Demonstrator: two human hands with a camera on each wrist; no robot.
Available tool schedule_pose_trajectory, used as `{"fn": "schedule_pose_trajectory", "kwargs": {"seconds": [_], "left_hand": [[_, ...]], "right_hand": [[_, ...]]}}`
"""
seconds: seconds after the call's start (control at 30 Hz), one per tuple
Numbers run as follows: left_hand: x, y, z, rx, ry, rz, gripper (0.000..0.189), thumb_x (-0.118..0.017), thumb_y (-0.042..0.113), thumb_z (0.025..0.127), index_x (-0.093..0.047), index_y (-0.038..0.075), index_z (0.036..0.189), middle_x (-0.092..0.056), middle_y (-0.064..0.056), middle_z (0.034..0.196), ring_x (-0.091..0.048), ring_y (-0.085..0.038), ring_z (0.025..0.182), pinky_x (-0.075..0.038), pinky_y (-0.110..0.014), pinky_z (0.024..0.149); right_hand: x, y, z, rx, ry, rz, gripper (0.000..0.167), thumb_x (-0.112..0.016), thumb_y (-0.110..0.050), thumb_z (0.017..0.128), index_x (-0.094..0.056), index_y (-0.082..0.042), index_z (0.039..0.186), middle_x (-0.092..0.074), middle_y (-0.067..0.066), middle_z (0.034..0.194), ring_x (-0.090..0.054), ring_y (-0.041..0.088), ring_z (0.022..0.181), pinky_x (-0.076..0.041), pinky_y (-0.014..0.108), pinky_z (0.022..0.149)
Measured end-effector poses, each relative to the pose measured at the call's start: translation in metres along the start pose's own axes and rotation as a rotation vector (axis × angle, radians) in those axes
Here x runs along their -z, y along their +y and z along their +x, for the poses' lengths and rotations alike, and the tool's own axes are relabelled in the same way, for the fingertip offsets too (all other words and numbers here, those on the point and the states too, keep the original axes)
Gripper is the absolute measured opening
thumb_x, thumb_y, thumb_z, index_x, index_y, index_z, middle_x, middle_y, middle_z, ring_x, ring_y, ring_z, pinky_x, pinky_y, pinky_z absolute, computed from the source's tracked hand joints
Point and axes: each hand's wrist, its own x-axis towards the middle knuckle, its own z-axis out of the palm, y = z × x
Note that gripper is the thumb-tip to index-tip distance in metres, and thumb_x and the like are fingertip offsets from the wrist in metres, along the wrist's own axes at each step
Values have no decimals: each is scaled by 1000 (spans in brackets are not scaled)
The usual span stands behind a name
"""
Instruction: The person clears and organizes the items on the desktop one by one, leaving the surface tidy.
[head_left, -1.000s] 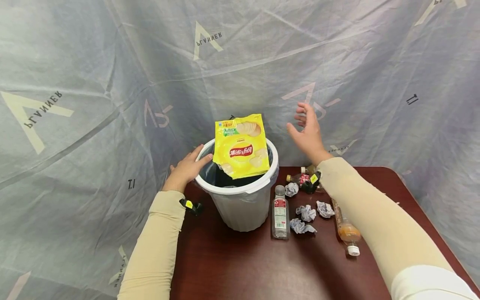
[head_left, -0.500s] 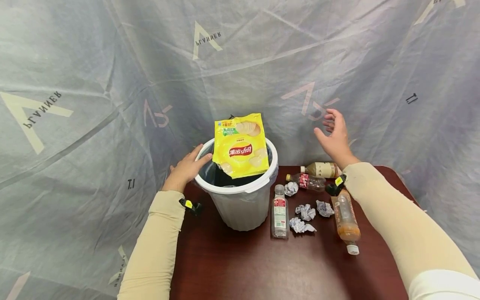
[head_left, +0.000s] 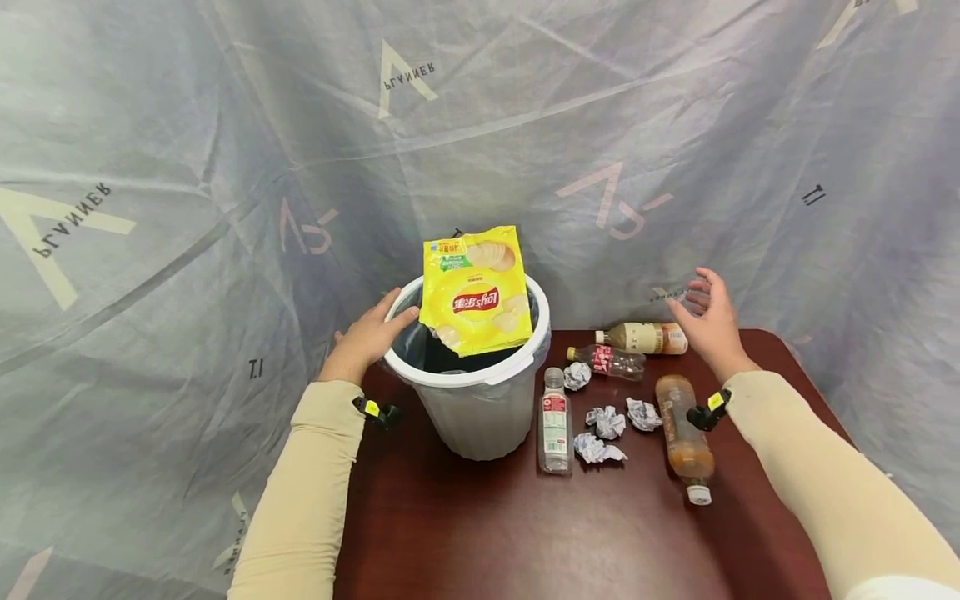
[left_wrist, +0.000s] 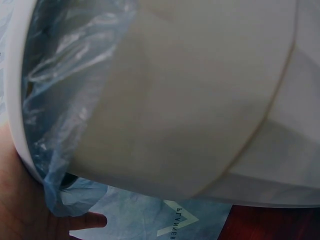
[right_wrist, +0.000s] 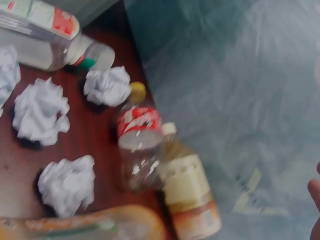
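My left hand [head_left: 365, 337] holds the white rim of a grey trash can [head_left: 472, 417], thumb over the edge. In the left wrist view one straight finger [left_wrist: 92, 220] shows beside the bluish plastic liner [left_wrist: 70, 100]. A yellow Lay's chip bag [head_left: 476, 287] lies tilted across the can's mouth, its upper part sticking out past the far rim. My right hand [head_left: 712, 325] is in the air at the right, fingers loosely bent, holding nothing. Below and near it lie an orange-tinted bottle [head_left: 684, 433] and a bottle with a cream label [head_left: 643, 337].
A cola bottle [head_left: 609, 362] with a yellow cap lies toward the table's back. Several crumpled paper balls [head_left: 606, 422] are scattered beside a clear bottle [head_left: 555, 429], right of the can. A grey curtain [head_left: 480, 125] hangs behind the dark red table [head_left: 480, 525].
My right hand has moved right and lower, away from the can, uncovering the bottles at the back. The left hand and the chip bag keep their places.
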Motion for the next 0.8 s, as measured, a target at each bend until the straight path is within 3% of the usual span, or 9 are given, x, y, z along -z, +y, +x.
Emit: {"fn": "schedule_pose_trajectory", "kwargs": {"seconds": [0.23,0.37,0.57,0.8], "left_hand": [[-1,-2,1,-2,8,-2,85,-28,80,94,-5,37,164,-16,-12,168,-17,-52,149,8,-80,107],[-2,-3,1,-2,1,-3,88,-27,83,92,-5,37,164,-17,-13,168,-18,-52,149,8,-79,108],[-2,-6,-2,7,4,-2,86,-28,82,93,-6,37,164,-18,-15,167,-20,-51,148,8,-79,108],[-1,-2,-3,-6,3,-13,84,-29,80,94,-5,38,164,-18,-13,168,-21,-50,148,8,-79,108]], "right_hand": [[7,32,-23,-25,-16,-67,78,-62,-32,101,-15,-28,163,-38,26,152,-44,48,135,-38,64,104],[10,49,-37,-68,-44,-96,79,-62,-33,101,-15,-22,164,-39,30,149,-45,50,132,-41,66,100],[9,72,-60,-123,-143,-142,81,-62,-37,101,-16,-11,163,-38,36,147,-41,57,131,-40,71,97],[13,97,-87,-198,-224,-170,79,-61,-36,102,-17,-10,163,-33,39,148,-38,61,131,-40,72,96]]}}
